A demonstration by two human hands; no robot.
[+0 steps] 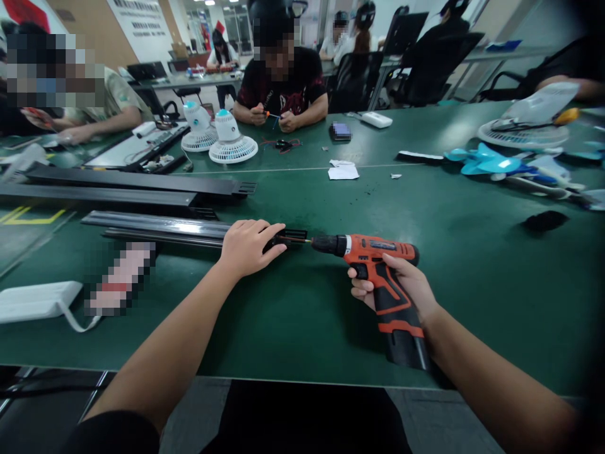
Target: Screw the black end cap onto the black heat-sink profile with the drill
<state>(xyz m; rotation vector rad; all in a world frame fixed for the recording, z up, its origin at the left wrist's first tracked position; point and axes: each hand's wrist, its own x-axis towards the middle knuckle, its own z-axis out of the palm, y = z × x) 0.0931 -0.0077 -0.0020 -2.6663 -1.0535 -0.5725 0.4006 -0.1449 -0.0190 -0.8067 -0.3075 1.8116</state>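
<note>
My right hand (401, 280) grips the handle of an orange and black cordless drill (378, 271), held level over the green table (302, 315). Its bit points left and meets the end of a long black metal rail (161, 227) lying on the table. My left hand (248, 246) lies over the right end of that rail, fingers curled round it and pressing it down.
More black rails (127, 186) lie behind on the left. A white power strip (38, 301) sits at the near left. Two small white fans (227, 139) stand in front of a seated person across the table. Blue fan blades (491, 162) and paper scraps (343, 170) lie farther right.
</note>
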